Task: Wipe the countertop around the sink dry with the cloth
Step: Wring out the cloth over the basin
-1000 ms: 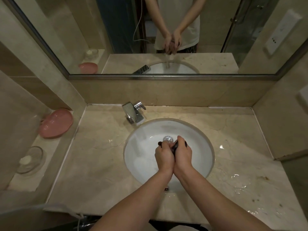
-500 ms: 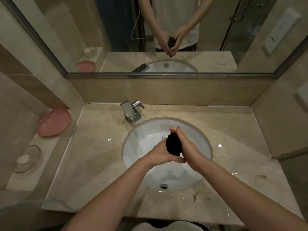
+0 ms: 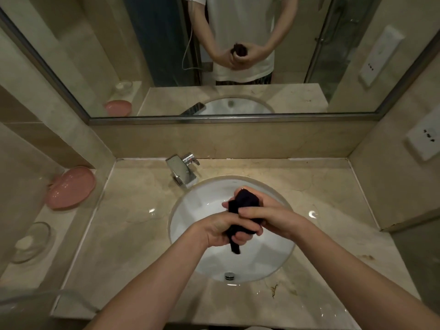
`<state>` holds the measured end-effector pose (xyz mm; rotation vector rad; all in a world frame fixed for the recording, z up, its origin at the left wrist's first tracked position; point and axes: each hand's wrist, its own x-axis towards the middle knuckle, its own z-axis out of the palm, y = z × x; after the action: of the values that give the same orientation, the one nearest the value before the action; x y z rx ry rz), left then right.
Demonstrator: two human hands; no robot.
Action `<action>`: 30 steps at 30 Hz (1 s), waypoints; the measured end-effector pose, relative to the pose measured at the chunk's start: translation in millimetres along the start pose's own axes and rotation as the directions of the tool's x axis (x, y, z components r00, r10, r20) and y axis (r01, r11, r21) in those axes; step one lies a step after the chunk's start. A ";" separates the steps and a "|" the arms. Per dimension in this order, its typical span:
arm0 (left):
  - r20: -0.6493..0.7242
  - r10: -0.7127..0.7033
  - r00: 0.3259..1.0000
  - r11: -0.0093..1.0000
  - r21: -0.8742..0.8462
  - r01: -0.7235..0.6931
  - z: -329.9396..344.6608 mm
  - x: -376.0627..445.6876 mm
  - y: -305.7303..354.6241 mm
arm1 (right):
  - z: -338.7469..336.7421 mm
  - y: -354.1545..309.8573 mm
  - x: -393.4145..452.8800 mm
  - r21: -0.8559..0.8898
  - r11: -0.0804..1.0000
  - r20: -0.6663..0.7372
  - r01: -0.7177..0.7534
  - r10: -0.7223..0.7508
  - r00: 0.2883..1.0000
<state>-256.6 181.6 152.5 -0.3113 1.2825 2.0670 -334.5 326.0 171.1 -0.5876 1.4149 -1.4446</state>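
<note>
A small dark cloth (image 3: 243, 201) is bunched and twisted between both hands above the white oval sink (image 3: 202, 210). My left hand (image 3: 219, 231) grips its lower part, and a dark tail hangs below the fingers. My right hand (image 3: 264, 216) closes around its upper part, with a dark bulge sticking out on top. The beige marble countertop (image 3: 133, 234) runs around the basin, with shiny wet spots left and right of the bowl.
A chrome faucet (image 3: 182, 171) stands at the sink's back left. On a lower ledge to the left lie a pink soap dish (image 3: 70, 186) and a clear glass dish (image 3: 31, 241). A mirror (image 3: 238, 55) covers the back wall. Brown stains mark the counter at front right (image 3: 273, 290).
Both hands rose from low in the basin, pulled the cloth up and turned against each other; more of the dark cloth now shows, with a tail hanging below.
</note>
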 end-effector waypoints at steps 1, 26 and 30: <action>-0.036 -0.017 0.999 0.998 0.057 0.019 2.4 1.0 -1.0 | 3.1 -0.9 0.9 -0.067 0.998 -0.045 0.006 -0.009 0.999; -0.398 0.408 0.822 0.042 0.907 0.418 11.1 50.8 -58.0 | 24.3 76.7 31.1 0.590 0.805 -0.723 0.053 0.499 0.477; -0.491 0.203 0.847 0.541 0.778 0.321 3.4 58.0 -49.3 | 5.5 77.5 12.1 0.630 0.773 -0.605 0.068 0.435 0.667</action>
<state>-267.0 222.9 89.4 -0.4751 2.4134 1.0487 -310.8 326.2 96.1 0.6466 1.3832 -1.9269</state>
